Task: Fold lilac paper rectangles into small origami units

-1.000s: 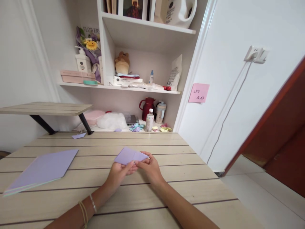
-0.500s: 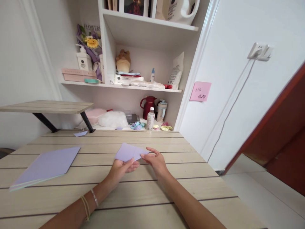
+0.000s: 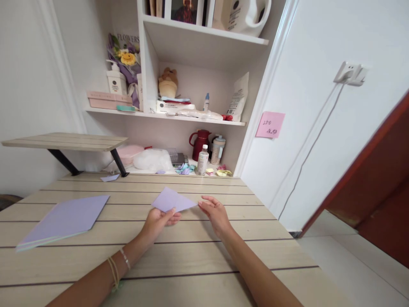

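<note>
My left hand (image 3: 161,216) holds a folded sheet of purple paper (image 3: 172,199) by its lower edge, thumb on top and fingers underneath. The paper tapers to a sharp point on the right. Right at that point are the fingertips of my right hand (image 3: 213,212); its thumb and forefinger are slightly apart, and whether they touch the tip is hard to tell. On the left of the table lies a stack of larger paper sheets (image 3: 65,217), purple on top with pale green edges below.
The slatted wooden table (image 3: 191,256) carries a raised stand (image 3: 67,142) at back left, a small purple paper piece (image 3: 110,178) by its leg. Behind, the shelf holds a bottle (image 3: 202,160), a red jug (image 3: 200,145), a cup (image 3: 217,150) and several folded coloured papers (image 3: 185,169).
My right hand has moved slightly right, its fingers sliding from the paper's surface to its pointed end. My left hand and the paper have shifted a little left. The view has tilted slightly.
</note>
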Demonstrator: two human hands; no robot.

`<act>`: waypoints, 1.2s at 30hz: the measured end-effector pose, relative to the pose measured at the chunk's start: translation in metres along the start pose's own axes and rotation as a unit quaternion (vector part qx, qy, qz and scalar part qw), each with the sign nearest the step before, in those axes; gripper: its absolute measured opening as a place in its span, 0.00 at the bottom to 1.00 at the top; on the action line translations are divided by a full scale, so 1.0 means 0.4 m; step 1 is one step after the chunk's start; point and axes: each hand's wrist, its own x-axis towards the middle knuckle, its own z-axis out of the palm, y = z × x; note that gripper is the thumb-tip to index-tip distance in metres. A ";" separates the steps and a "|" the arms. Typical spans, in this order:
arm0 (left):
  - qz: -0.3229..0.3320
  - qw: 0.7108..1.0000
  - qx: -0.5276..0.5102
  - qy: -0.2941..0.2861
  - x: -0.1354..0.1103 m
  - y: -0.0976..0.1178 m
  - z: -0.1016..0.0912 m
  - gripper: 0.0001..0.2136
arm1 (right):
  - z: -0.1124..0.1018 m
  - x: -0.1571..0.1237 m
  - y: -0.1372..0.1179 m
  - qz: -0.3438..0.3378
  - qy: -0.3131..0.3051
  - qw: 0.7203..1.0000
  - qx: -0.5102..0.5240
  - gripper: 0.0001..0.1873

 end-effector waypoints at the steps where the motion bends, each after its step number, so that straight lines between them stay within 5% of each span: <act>1: 0.005 1.000 -0.005 0.013 0.006 -0.001 -0.005 0.13 | -0.004 0.002 -0.004 -0.003 0.000 1.000 -0.004 0.19; 5: 0.028 0.998 -0.020 0.043 0.022 -0.008 -0.019 0.12 | 0.003 -0.006 -0.018 -0.010 -0.030 0.998 -0.053 0.15; 13: 0.089 0.995 0.053 0.011 0.006 0.002 -0.010 0.10 | 0.042 -0.030 0.014 0.018 -0.126 0.982 -0.138 0.18; 17: 0.055 0.998 0.020 -0.033 -0.005 0.005 -0.004 0.16 | 0.044 -0.033 0.039 0.047 -0.141 0.983 -0.108 0.18; 20: 0.017 0.999 -0.002 -0.030 -0.006 -0.001 -0.003 0.17 | 0.045 -0.041 0.040 -0.036 -0.094 0.975 -0.198 0.19; 23: 0.019 0.999 -0.030 -0.018 -0.003 -0.006 -0.005 0.16 | 0.051 -0.058 0.021 -0.165 -0.032 0.932 -0.320 0.30; 26: 0.053 0.997 -0.051 0.000 -0.002 -0.003 -0.002 0.18 | 0.059 -0.075 -0.002 -0.201 -0.076 0.914 -0.344 0.37; 31: 0.102 0.995 -0.023 -0.001 -0.008 0.008 0.002 0.20 | 0.060 -0.075 -0.003 -0.218 -0.196 0.895 -0.336 0.19; 36: 0.075 0.990 -0.104 -0.065 -0.010 0.002 -0.007 0.20 | 0.044 -0.053 0.007 -0.225 -0.213 0.895 -0.321 0.12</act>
